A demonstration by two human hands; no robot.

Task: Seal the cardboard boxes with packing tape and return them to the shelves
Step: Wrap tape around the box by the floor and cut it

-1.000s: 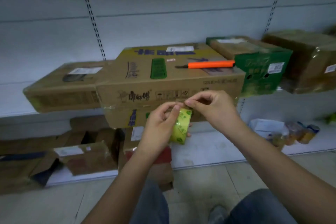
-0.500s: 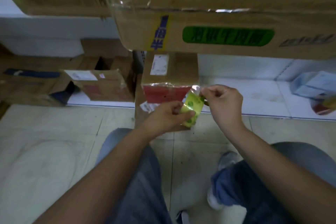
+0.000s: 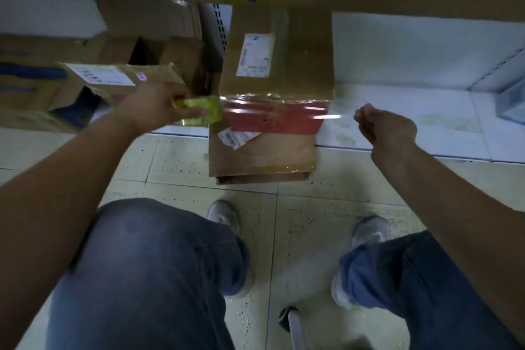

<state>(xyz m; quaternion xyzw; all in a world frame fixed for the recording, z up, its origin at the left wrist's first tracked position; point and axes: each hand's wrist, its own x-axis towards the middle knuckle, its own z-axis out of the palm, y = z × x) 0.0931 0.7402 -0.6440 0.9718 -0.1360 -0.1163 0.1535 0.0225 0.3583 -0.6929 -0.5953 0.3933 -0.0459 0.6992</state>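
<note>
Hands now well apart vs. half a second ago, when both met at the roll. Left hand (image 3: 154,106) grips the tape roll (image 3: 203,112) at the box's (image 3: 279,85) left edge. Right hand (image 3: 382,125) pinches the tape end; clear strip (image 3: 272,111) stretched across the box front. Box stands on the floor (image 3: 326,207) against the bottom shelf (image 3: 403,111).

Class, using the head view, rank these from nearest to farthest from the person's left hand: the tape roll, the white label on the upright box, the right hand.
1. tape roll, gripped in the left hand
2. white label, upper right of it
3. right hand, far right
</note>
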